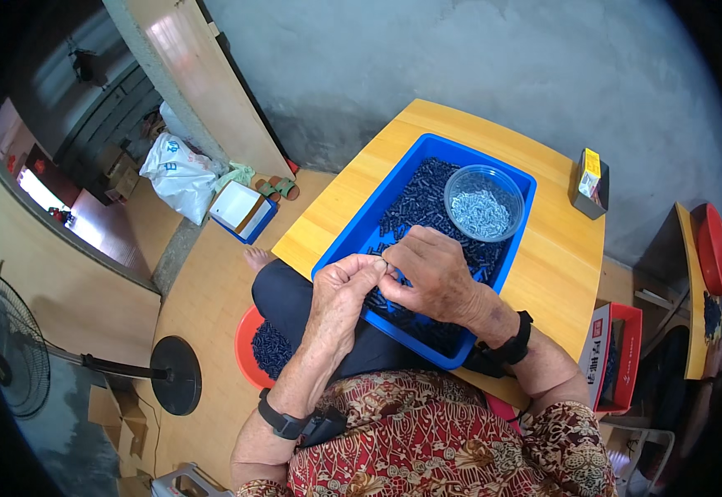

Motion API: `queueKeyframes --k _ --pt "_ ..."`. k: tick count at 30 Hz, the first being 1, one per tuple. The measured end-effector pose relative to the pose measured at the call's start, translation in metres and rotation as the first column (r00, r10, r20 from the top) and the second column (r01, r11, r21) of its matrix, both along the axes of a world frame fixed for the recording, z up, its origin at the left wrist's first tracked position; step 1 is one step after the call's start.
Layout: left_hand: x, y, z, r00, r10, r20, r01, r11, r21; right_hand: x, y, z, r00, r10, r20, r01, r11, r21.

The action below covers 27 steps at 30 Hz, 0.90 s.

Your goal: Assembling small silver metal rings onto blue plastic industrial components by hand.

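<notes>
Over the near side of a blue plastic tray (pixel 340 258), my left hand (pixel 340 302) and my right hand (pixel 435 277) meet with their fingertips pinched together. A small dark piece shows between them, mostly hidden by the fingers, so its exact kind is unclear. Many short black cylindrical pieces (pixel 421 195) lie loose in the tray. In its far right part sits a clear round plastic bowl (pixel 493 176), partly filled with small shiny silvery metal pieces (pixel 478 214). Both wrists wear black bands.
The tray rests on a yellow wooden table (pixel 315 219) and overlaps my lap. A small box (pixel 590 178) in a dark holder stands at the table's right edge. On the floor at left are a red basin (pixel 249 352) of dark pieces and a standing fan (pixel 176 375). A red crate (pixel 626 356) stands at right.
</notes>
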<state>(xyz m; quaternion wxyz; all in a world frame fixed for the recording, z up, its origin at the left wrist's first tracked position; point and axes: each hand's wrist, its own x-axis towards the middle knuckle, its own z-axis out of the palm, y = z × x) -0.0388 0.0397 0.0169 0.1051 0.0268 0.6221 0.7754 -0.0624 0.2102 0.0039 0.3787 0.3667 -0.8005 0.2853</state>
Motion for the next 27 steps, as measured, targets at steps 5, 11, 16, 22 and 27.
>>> queueKeyframes --k 5,11,16,22,27 --pt "0.000 -0.003 0.001 1.000 -0.015 0.013 0.015 1.000 -0.016 -0.001 0.000 -0.001 1.000 0.014 0.010 -0.014 0.999 -0.031" --pt "0.000 -0.007 0.004 0.999 -0.052 0.000 0.052 0.998 0.039 -0.002 0.002 0.003 0.995 0.060 0.083 -0.054 0.996 -0.074" --pt "0.000 -0.008 0.004 0.999 -0.037 0.034 0.036 0.998 0.042 -0.002 0.001 0.005 0.995 0.071 0.075 -0.069 0.997 -0.034" --pt "0.003 -0.009 0.006 0.998 -0.031 0.045 0.027 0.996 0.086 -0.001 0.000 0.004 0.995 0.063 0.075 -0.060 0.998 -0.036" --pt "0.003 -0.024 0.004 1.000 0.016 0.002 -0.016 0.998 0.060 0.001 -0.006 0.010 0.992 0.096 0.081 -0.093 0.995 -0.037"
